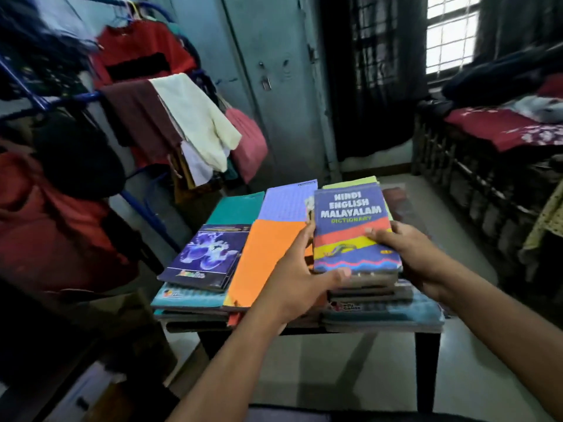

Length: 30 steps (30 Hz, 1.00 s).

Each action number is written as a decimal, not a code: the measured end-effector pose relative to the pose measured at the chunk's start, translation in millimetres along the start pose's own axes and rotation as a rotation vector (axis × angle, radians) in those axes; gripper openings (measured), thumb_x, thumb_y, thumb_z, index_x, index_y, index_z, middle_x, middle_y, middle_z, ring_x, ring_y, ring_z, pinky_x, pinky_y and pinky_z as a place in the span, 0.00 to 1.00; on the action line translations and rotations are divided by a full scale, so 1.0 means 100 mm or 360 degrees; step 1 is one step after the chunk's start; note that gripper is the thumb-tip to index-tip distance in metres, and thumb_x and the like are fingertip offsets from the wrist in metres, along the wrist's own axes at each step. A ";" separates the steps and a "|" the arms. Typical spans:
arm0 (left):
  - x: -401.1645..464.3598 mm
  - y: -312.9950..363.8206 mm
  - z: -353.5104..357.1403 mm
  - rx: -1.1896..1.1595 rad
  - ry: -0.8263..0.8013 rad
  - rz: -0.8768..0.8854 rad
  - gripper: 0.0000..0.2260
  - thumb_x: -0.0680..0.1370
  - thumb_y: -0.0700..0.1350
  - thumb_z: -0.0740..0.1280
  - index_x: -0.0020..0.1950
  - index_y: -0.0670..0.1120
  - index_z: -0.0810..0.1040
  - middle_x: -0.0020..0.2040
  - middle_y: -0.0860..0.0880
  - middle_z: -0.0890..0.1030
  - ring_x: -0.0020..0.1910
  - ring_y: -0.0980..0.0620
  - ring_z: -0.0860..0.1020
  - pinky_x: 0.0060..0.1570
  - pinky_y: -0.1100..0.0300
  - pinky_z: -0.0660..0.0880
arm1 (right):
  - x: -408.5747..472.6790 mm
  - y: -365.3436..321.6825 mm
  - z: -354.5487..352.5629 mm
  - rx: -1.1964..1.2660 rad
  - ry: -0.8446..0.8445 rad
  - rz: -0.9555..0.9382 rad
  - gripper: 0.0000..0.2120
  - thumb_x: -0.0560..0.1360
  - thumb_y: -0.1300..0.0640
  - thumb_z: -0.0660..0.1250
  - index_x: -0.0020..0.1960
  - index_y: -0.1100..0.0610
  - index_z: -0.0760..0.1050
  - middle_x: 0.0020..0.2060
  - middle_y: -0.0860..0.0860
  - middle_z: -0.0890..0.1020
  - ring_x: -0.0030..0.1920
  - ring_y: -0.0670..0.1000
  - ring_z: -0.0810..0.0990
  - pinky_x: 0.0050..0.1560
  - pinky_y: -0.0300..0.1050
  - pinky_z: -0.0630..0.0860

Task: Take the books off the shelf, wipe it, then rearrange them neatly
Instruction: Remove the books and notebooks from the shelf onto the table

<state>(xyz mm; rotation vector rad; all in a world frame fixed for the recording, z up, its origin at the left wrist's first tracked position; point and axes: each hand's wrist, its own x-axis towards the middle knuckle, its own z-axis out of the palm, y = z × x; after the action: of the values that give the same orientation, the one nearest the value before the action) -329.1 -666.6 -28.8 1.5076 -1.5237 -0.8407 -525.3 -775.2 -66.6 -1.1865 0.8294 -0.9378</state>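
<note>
A thick blue dictionary (350,220) with red and yellow bands tops a stack of books at the right of a small dark table (426,360). My left hand (298,275) grips the stack's left side, thumb at the front edge. My right hand (411,254) grips its right side, thumb on the dictionary's cover. Beside it lie an orange book (265,257), a dark purple book (207,257), a teal book (237,208) and a lilac book (286,201). More books lie underneath. No shelf is in view.
A blue clothes rack (146,214) hung with garments stands at the left. Grey cupboard doors (274,86) are behind the table. A bed (502,132) with clothes runs along the right under a window (451,32). Pale floor (350,376) shows around the table.
</note>
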 end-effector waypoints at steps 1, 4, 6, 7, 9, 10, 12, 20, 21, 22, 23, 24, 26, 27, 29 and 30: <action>0.09 0.01 0.03 0.0086 -0.0011 -0.0012 0.36 0.73 0.49 0.79 0.77 0.59 0.66 0.66 0.67 0.74 0.62 0.69 0.76 0.63 0.63 0.74 | 0.07 -0.03 -0.05 -0.0061 0.0016 -0.0003 0.15 0.79 0.56 0.69 0.63 0.61 0.76 0.51 0.57 0.87 0.45 0.55 0.86 0.45 0.49 0.81; 0.32 -0.05 0.14 0.0280 -0.0127 -0.0086 0.37 0.73 0.47 0.79 0.78 0.55 0.67 0.68 0.62 0.74 0.63 0.64 0.75 0.60 0.70 0.71 | 0.28 -0.02 -0.16 -0.0814 0.0189 -0.0080 0.14 0.81 0.50 0.66 0.62 0.58 0.74 0.55 0.59 0.85 0.44 0.52 0.85 0.37 0.40 0.77; 0.39 -0.15 0.20 0.0384 -0.0103 -0.0114 0.34 0.74 0.45 0.78 0.77 0.53 0.69 0.69 0.59 0.75 0.65 0.61 0.75 0.62 0.68 0.71 | 0.36 0.06 -0.21 -0.1597 0.0262 -0.0078 0.19 0.80 0.42 0.64 0.62 0.56 0.71 0.59 0.61 0.82 0.55 0.61 0.82 0.49 0.49 0.76; 0.41 -0.19 0.23 0.0418 -0.0062 -0.0110 0.33 0.74 0.45 0.77 0.77 0.52 0.70 0.70 0.57 0.76 0.66 0.58 0.75 0.65 0.64 0.72 | 0.35 0.08 -0.22 -0.1803 0.0271 -0.0021 0.22 0.80 0.39 0.61 0.62 0.56 0.71 0.61 0.61 0.81 0.59 0.62 0.80 0.53 0.52 0.75; 0.45 -0.26 0.26 0.0495 -0.0017 -0.0092 0.32 0.76 0.46 0.76 0.78 0.52 0.70 0.73 0.54 0.75 0.69 0.56 0.74 0.70 0.59 0.70 | 0.33 0.08 -0.24 -0.1955 0.0290 0.0031 0.29 0.78 0.31 0.54 0.59 0.55 0.73 0.61 0.60 0.81 0.59 0.63 0.79 0.57 0.55 0.75; 0.45 -0.28 0.28 0.0557 -0.0021 -0.0085 0.31 0.77 0.47 0.75 0.79 0.52 0.68 0.75 0.53 0.72 0.72 0.55 0.72 0.72 0.59 0.68 | 0.30 0.07 -0.25 -0.2027 0.0305 0.0030 0.34 0.75 0.26 0.49 0.56 0.54 0.74 0.58 0.59 0.81 0.57 0.63 0.80 0.56 0.56 0.76; 0.41 -0.29 0.34 0.0693 -0.0033 -0.0011 0.29 0.79 0.49 0.71 0.79 0.52 0.66 0.77 0.51 0.69 0.77 0.51 0.66 0.75 0.56 0.64 | 0.23 0.01 -0.24 -0.2200 0.0397 0.0021 0.38 0.72 0.22 0.43 0.53 0.51 0.75 0.55 0.57 0.83 0.54 0.61 0.81 0.52 0.54 0.77; -0.18 -0.21 -0.35 0.0421 0.0522 0.0006 0.26 0.78 0.51 0.71 0.75 0.53 0.72 0.69 0.52 0.78 0.68 0.56 0.75 0.70 0.54 0.72 | -0.21 -0.23 0.57 -0.1617 -0.0105 -0.1053 0.18 0.74 0.42 0.68 0.62 0.42 0.72 0.41 0.43 0.75 0.41 0.46 0.76 0.38 0.38 0.70; -0.28 -0.27 -0.55 0.0342 0.0675 -0.0013 0.24 0.77 0.51 0.71 0.72 0.52 0.74 0.65 0.54 0.80 0.65 0.58 0.77 0.68 0.54 0.74 | -0.26 -0.19 0.76 -0.1515 -0.0361 -0.1014 0.17 0.73 0.39 0.67 0.61 0.39 0.71 0.42 0.44 0.75 0.41 0.47 0.77 0.37 0.37 0.71; -0.43 -0.34 -0.80 0.0274 0.0840 -0.0052 0.22 0.76 0.50 0.72 0.70 0.51 0.77 0.62 0.55 0.81 0.62 0.59 0.79 0.67 0.55 0.75 | -0.27 -0.13 1.00 -0.1456 -0.0600 -0.1004 0.18 0.73 0.37 0.66 0.60 0.38 0.70 0.44 0.43 0.76 0.41 0.48 0.77 0.37 0.37 0.72; -0.63 -0.42 -1.07 0.0242 0.1026 -0.0088 0.20 0.76 0.48 0.73 0.68 0.50 0.78 0.60 0.56 0.82 0.60 0.59 0.80 0.65 0.56 0.76 | -0.26 -0.06 1.30 -0.1445 -0.0805 -0.1026 0.19 0.72 0.35 0.65 0.60 0.38 0.70 0.46 0.43 0.76 0.41 0.49 0.78 0.38 0.37 0.73; -0.75 -0.45 -1.23 0.0207 0.1166 -0.0109 0.19 0.76 0.47 0.73 0.66 0.49 0.79 0.57 0.56 0.83 0.58 0.59 0.81 0.63 0.58 0.77 | -0.23 -0.02 1.49 -0.1463 -0.0942 -0.1040 0.19 0.72 0.35 0.65 0.61 0.38 0.70 0.47 0.42 0.76 0.42 0.49 0.79 0.39 0.36 0.73; -1.15 -0.58 -1.65 0.0168 0.1457 -0.0127 0.16 0.77 0.43 0.73 0.64 0.48 0.80 0.54 0.54 0.82 0.53 0.58 0.82 0.58 0.64 0.78 | -0.19 0.06 2.09 -0.1410 -0.1175 -0.1086 0.17 0.74 0.39 0.69 0.60 0.39 0.71 0.47 0.41 0.77 0.44 0.47 0.80 0.41 0.36 0.74; -1.36 -0.67 -1.86 0.0140 0.1599 -0.0133 0.15 0.77 0.42 0.73 0.63 0.48 0.80 0.54 0.53 0.83 0.52 0.57 0.82 0.54 0.68 0.77 | -0.18 0.10 2.42 -0.1353 -0.1257 -0.1127 0.16 0.75 0.43 0.71 0.60 0.40 0.71 0.46 0.41 0.78 0.45 0.47 0.80 0.42 0.36 0.73; -1.78 -0.87 -2.26 0.0112 0.1898 -0.0142 0.13 0.78 0.40 0.73 0.62 0.48 0.79 0.55 0.50 0.83 0.50 0.59 0.82 0.50 0.68 0.76 | -0.18 0.17 3.08 -0.1282 -0.1389 -0.1222 0.17 0.75 0.47 0.73 0.61 0.43 0.72 0.46 0.42 0.78 0.46 0.45 0.80 0.46 0.39 0.75; -2.02 -1.01 -2.48 0.0093 0.2064 -0.0155 0.13 0.78 0.40 0.73 0.62 0.48 0.79 0.55 0.49 0.82 0.49 0.59 0.82 0.50 0.67 0.76 | -0.21 0.20 3.46 -0.1256 -0.1457 -0.1270 0.19 0.75 0.48 0.74 0.62 0.45 0.72 0.46 0.43 0.78 0.47 0.44 0.79 0.49 0.42 0.76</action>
<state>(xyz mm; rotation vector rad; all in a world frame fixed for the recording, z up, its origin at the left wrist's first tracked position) -71.9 -451.5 -26.7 1.6206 -0.4910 0.2118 -217.1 -622.8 -20.8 -2.4740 -0.1076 -0.5206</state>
